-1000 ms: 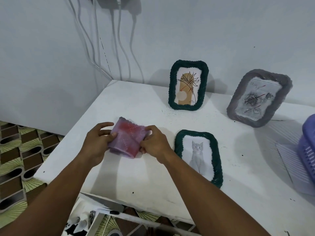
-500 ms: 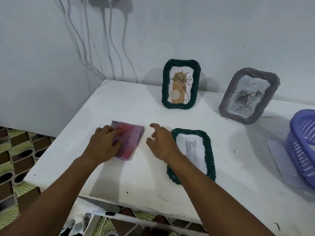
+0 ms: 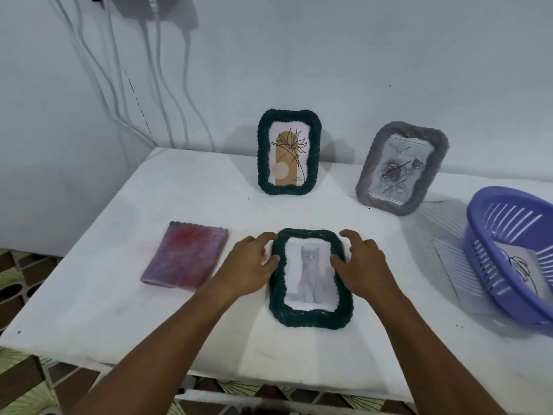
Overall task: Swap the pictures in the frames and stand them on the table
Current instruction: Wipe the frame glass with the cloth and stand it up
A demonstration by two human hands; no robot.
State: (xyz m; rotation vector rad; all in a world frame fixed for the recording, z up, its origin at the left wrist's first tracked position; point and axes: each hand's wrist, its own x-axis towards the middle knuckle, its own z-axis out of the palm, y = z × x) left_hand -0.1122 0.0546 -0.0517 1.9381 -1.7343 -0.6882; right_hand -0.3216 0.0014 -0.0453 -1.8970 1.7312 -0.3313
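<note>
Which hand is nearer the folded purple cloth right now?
Left. The left hand is at the cat frame's left edge, just right of the folded purple cloth without touching it. The right hand is across the frame, farther away.

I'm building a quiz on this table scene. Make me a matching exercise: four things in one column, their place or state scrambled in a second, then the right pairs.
Things
1. cat frame
2. plant frame
3. rose frame
4. folded cloth

Places or states
A. stands tilted at the back, nearest the purple basket
B. lies flat between the left hand and right hand
C. lies flat left of both hands
D. stands upright at the back, in a dark green frame

Pairs: 1-B, 2-D, 3-A, 4-C
</note>
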